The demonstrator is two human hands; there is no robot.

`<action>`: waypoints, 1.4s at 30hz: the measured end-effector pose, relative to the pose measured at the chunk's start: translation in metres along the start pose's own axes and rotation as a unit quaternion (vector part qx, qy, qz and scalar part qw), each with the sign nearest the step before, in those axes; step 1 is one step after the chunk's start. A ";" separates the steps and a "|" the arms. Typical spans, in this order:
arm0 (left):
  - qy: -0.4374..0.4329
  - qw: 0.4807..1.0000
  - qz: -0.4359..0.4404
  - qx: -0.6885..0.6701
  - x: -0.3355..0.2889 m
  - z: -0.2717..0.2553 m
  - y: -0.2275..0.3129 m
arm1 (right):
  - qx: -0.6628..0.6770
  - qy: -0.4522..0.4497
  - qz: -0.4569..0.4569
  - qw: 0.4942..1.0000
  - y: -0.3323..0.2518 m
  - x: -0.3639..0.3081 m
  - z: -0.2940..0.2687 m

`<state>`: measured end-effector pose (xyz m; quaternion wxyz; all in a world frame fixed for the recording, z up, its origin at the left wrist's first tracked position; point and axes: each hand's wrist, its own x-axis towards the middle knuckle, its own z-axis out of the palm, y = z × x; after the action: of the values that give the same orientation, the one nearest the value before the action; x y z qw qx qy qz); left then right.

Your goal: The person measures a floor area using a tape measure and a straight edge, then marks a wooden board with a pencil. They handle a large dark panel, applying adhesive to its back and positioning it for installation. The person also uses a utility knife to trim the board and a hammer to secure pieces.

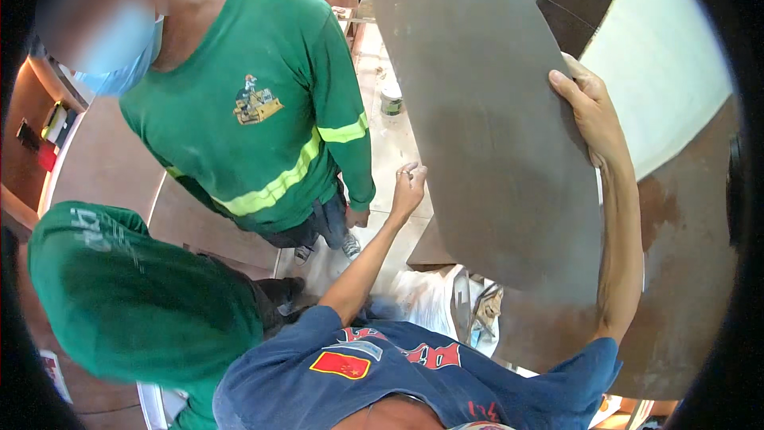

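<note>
A large dark brown board (493, 127) with a smooth, lightly scuffed face and a curved outline stands tilted in front of me. My right hand (587, 99) grips its right edge, thumb on the face and fingers round behind. Close to the board's left edge is my left hand (410, 185), its fingers curled together in a pinch. Whatever may be between those fingers is too small to make out. The board's lower part is partly behind my arm and shirt.
Two people in green tops, one in a long-sleeved shirt (247, 111) and one in a hood (135, 295), stand close on my left. A small tub (391, 102) sits beyond my left hand. White bags (426, 295) lie below the board; a white panel (660, 56) leans at right.
</note>
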<state>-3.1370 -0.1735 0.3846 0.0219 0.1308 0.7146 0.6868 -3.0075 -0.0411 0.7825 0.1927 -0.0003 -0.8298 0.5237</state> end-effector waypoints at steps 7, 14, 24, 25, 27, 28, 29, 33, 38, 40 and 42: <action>-0.025 1.000 -0.013 -0.012 0.108 0.014 -0.014 | -0.016 -0.040 -0.024 0.999 0.036 0.112 0.023; 0.029 0.996 -0.041 -0.074 0.233 0.031 -0.029 | -0.046 -0.084 -0.066 0.993 0.090 0.261 0.029; 0.156 0.984 0.076 -0.040 0.472 0.028 0.009 | -0.068 -0.162 -0.262 0.949 0.143 0.538 0.027; 0.172 0.979 0.111 -0.026 0.490 0.020 0.024 | -0.004 -0.177 -0.313 0.933 0.138 0.558 0.041; 0.219 0.972 0.080 -0.036 0.538 -0.015 0.018 | 0.035 -0.204 -0.304 0.930 0.123 0.592 0.059; 0.221 0.973 0.055 -0.048 0.555 -0.023 0.030 | 0.050 -0.214 -0.295 0.930 0.122 0.612 0.062; 0.224 0.972 0.031 -0.060 0.571 -0.031 0.047 | 0.064 -0.225 -0.287 0.929 0.124 0.633 0.066; 0.179 0.972 0.116 -0.102 0.692 -0.029 0.071 | 0.029 -0.188 -0.311 0.931 0.114 0.720 0.049; 0.224 0.958 0.124 -0.129 0.806 -0.077 0.112 | -0.104 -0.122 -0.482 0.861 0.112 0.852 0.054; 0.222 0.954 0.135 -0.151 0.850 -0.101 0.137 | -0.101 -0.104 -0.508 0.849 0.110 0.872 0.056; 0.210 0.947 0.172 -0.172 0.904 -0.120 0.154 | -0.096 -0.106 -0.533 0.834 0.108 0.922 0.067</action>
<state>-4.0100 -0.0914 0.6778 -0.2248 0.0990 0.5410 0.8043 -3.9042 0.1363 0.9581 0.3523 0.4792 -0.7627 0.2538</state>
